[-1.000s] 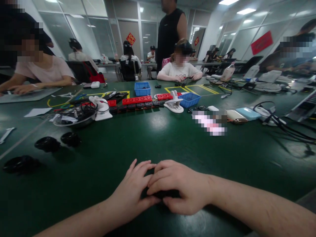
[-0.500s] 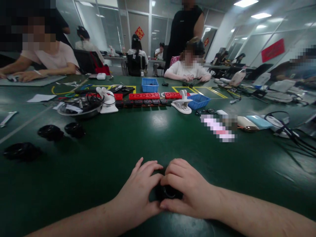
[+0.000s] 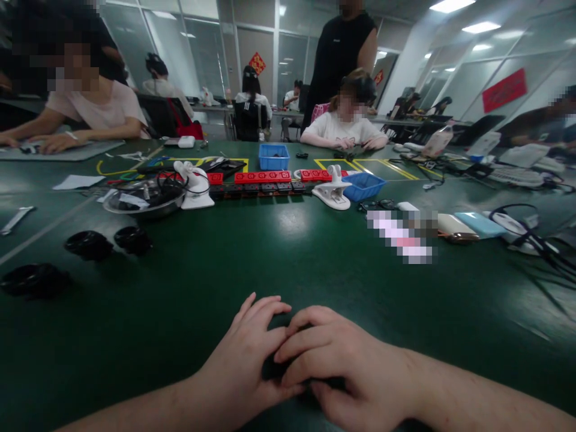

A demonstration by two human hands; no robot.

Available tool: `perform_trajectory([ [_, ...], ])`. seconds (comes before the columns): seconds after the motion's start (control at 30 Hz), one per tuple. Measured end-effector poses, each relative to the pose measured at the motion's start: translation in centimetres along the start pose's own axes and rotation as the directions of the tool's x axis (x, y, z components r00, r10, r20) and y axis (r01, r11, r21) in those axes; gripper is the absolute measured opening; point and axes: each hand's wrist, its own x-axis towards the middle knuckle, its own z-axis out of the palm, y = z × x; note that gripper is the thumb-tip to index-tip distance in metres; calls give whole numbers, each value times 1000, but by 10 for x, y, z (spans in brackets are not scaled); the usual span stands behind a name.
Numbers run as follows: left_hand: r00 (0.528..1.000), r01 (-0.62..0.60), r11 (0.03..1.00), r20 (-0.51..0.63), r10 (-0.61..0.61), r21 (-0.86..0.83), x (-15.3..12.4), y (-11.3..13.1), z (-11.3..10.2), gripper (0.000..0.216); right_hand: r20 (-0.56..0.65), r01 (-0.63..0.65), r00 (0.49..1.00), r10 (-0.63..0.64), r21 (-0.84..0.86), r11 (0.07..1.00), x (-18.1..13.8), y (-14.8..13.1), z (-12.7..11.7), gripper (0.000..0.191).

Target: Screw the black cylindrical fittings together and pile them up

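Near the front edge of the green table, a dark round part (image 3: 272, 367) sits low between my hands, mostly hidden by fingers. My left hand (image 3: 245, 354) curves around its left side, thumb in front and index finger behind, with the other fingers stretched forward. From the right, my right hand (image 3: 348, 363) reaches over it with bent fingers, its thumb lower down at the front. Both hands appear closed on the part, and their fingertips meet or nearly meet over it. Three black ring-shaped parts stand at the left: one nearest (image 3: 33, 281), one behind (image 3: 89, 245), one farther right (image 3: 132, 239).
A metal bowl (image 3: 157, 207) of dark pieces, white clamp stands (image 3: 333, 191), red power strips (image 3: 263, 176) and blue bins (image 3: 273, 157) line the table's middle. Pouches (image 3: 479, 225) and cables lie right; a wrench (image 3: 17, 220) lies left. Other people sit across the table.
My right hand has shifted down and its fingers have spread across the top of the part, covering the ring shape seen before. My left hand has barely moved; the view has shifted slightly.
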Motion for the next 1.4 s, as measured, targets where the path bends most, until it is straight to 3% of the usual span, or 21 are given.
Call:
perform_trajectory([
  [0.13,1000,-11,1000,19,11,11,0,-2,1,48,-102,37,994,-41,-43,998,-2,-2,0,30],
  [0.33,999,0,1000,41,0,-10,0,-1,-1,41,-258,-154,958,123,-106,982,-5,1,3,41],
  [0.7,997,-42,999,63,42,5,0,-3,-2,42,-256,-211,951,172,-135,968,-5,2,4,52],
  [0.93,998,-32,999,62,31,28,-1,-1,-2,31,-139,-224,970,198,-210,952,-5,-7,0,20],
  [1.07,997,-49,998,69,47,29,-2,0,-4,34,-71,-219,975,209,-197,956,-4,-17,-6,21],
  [1.27,994,-76,997,75,73,27,-1,-4,-4,43,31,-101,994,107,-159,982,-5,-21,-11,21],
  [1.4,997,-75,997,33,74,30,-4,4,-6,43,-118,-89,990,76,-103,991,-6,-25,-7,29],
])
